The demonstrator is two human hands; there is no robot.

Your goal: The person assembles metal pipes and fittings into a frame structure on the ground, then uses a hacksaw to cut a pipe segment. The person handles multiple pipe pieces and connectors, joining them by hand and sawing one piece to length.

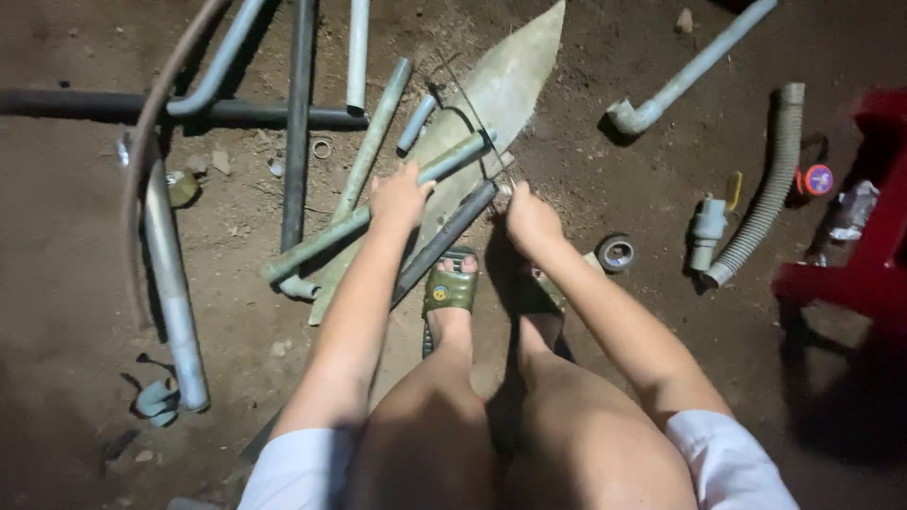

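Observation:
My left hand (399,196) grips a long grey-green pipe (321,241) that lies slanted across the dirt, its upper end near a pointed flat sheet (515,80). My right hand (529,217) is closed just right of the pipe's upper end, around the near end of a thin blade (470,109) that runs up over the sheet; the blade is hard to make out. A dark pipe (444,241) lies between my hands, with its lower end by my left foot. Both feet wear green sandals (450,288) and stand right below my hands.
Several pipes lie at the upper left, among them a long dark one (298,113) and a metal tube (175,283). On the right are an elbow pipe (680,80), a corrugated hose (767,189), a valve (707,231), a tape roll (616,252) and a red stool (869,255).

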